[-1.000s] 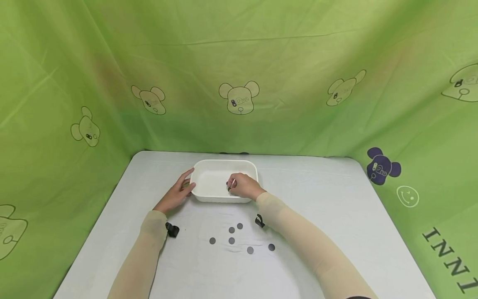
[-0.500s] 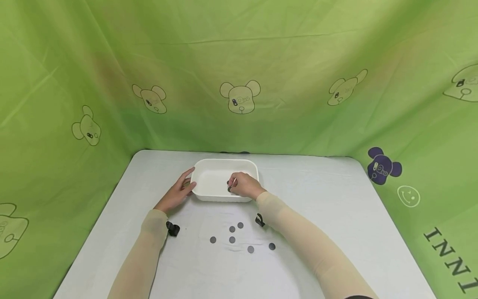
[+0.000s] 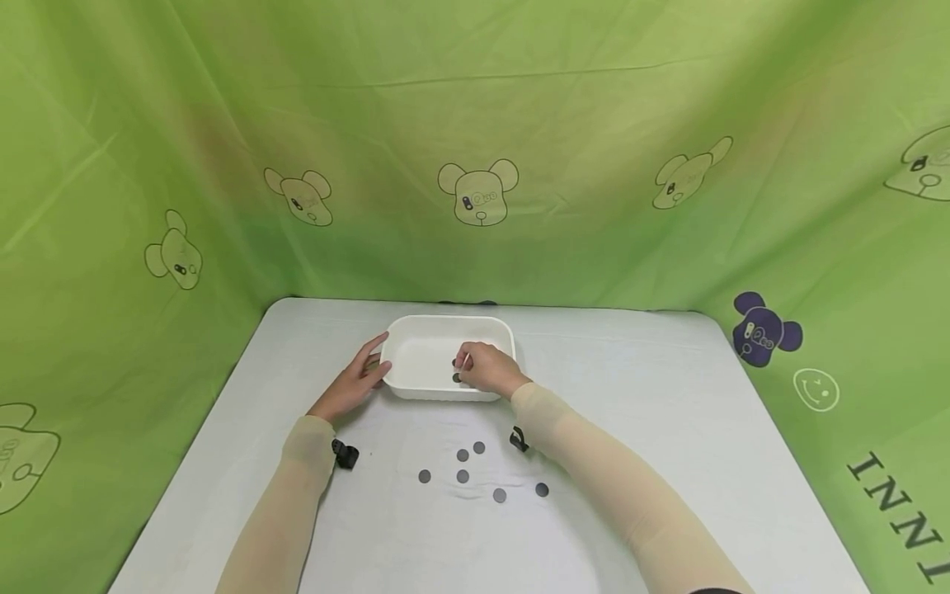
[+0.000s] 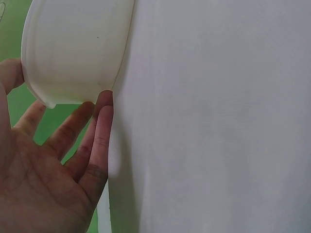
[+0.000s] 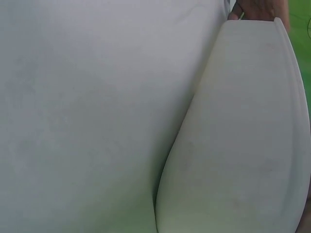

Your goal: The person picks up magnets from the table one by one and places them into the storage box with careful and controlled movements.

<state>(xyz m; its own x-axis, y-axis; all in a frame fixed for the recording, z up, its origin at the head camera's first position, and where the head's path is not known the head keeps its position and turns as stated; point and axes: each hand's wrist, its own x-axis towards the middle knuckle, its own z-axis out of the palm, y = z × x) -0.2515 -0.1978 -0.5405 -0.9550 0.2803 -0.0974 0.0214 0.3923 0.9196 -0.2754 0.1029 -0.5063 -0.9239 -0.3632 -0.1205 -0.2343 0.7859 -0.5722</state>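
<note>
Apparently setting dark discs (image 3: 457, 378) inside white tray (image 3: 426, 395) on bench (image 3: 601, 371), with left hand (image 3: 353, 388) spread against tray's end, right hand (image 3: 486, 368) curled beside discs; cannot tell whether pinching. Probably calls next for delicate placement.

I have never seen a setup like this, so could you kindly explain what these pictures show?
There is no robot here: a person works with two bare hands. The wide picture comes from a camera on the head, looking forward and down. The other two come from the wrists and show the outside of the white tray and the pale table it sits on. Six dark discs lie on the near side of the tray. The left hand touches the tray's left end. The right hand reaches inside, with two more dark discs beside it; whether it pinches either is too small to tell.
</note>
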